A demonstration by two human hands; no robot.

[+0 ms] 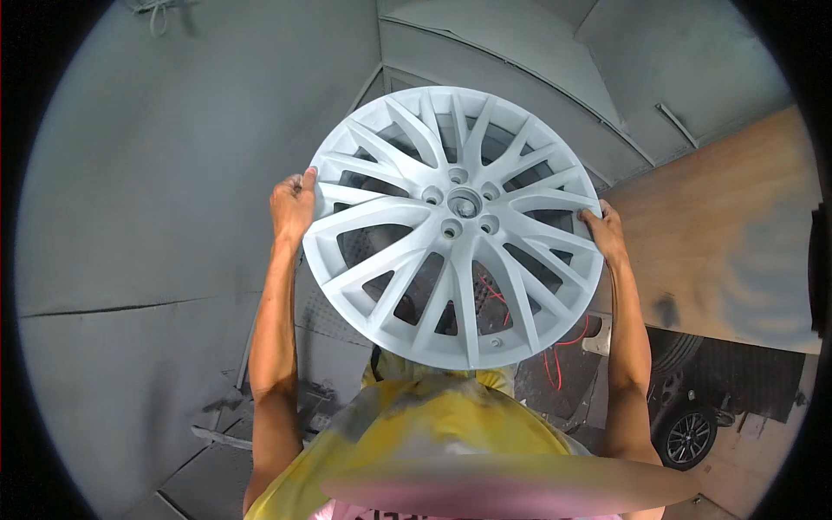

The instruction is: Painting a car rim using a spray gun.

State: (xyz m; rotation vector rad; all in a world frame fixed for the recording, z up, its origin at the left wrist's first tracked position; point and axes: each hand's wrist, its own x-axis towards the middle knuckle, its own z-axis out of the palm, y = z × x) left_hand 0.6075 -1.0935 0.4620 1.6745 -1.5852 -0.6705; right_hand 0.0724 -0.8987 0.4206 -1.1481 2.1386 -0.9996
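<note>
A large white car wheel rim (465, 264) with many split spokes is held up in front of my chest, its face toward me. My left hand (293, 206) grips its left edge, with the thumb on the front lip and the other fingers mostly hidden. My right hand (606, 230) grips the right edge, fingers curled round the back. Bolt holes ring the open centre bore (464, 204). Through the gaps between the spokes parts of the floor show.
Grey, paint-dusted walls (173, 173) stand at the left and ahead. A brown board (711, 234) is at the right. A red hose (555, 368) lies on the floor. Lower right, a tyre with a dark rim (690, 436) stands near another tyre (674, 354).
</note>
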